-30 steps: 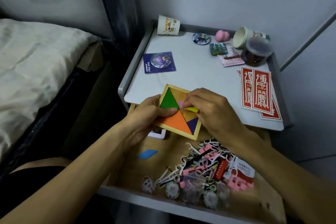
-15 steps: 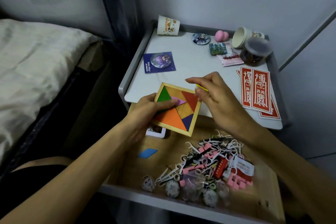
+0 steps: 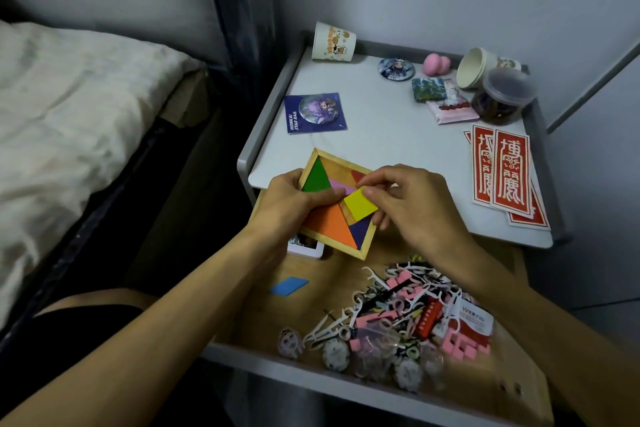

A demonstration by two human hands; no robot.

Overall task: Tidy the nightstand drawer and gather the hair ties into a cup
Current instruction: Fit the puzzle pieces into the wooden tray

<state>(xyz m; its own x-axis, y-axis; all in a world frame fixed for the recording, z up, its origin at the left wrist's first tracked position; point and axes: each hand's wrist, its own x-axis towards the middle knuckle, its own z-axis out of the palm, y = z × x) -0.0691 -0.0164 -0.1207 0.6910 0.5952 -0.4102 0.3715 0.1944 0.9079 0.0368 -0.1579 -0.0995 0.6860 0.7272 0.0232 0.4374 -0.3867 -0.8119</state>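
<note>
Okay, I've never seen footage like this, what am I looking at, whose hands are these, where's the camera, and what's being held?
No machine here: a person wears a camera on the head, looking down at their own two hands. The left hand grips a wooden puzzle tray of coloured pieces; the right hand pinches a yellow square over it. Below is an open drawer holding a jumble of floss picks, clips and small loops, plus a loose blue piece. Behind, the nightstand top carries paper cups, badges and red paper slips.

"HONKAI STAR RAIL" along the blue badge card (image 3: 315, 113); stylised white Chinese characters on red slips (image 3: 502, 170)
</note>
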